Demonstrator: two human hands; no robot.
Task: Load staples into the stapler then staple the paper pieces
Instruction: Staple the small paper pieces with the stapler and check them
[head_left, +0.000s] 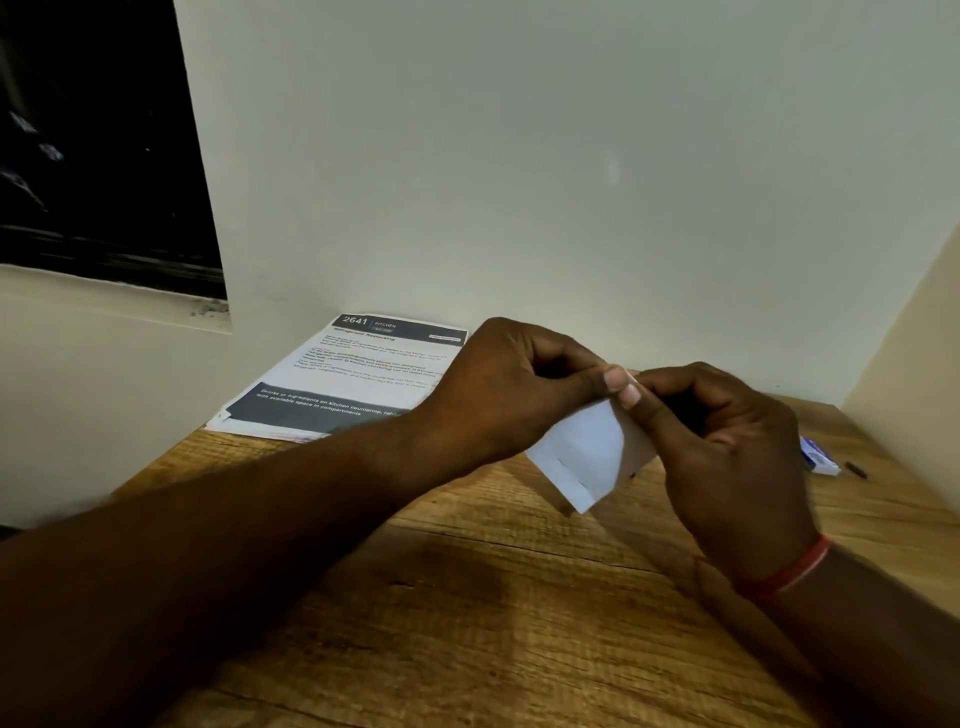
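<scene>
The paper pieces are pinched at their top edge by the left hand and the right hand, above the table.

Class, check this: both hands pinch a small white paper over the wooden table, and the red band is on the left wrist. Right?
No. The head view shows the red band on the right wrist, not the left. The left hand and right hand pinch the paper over the table.
</scene>
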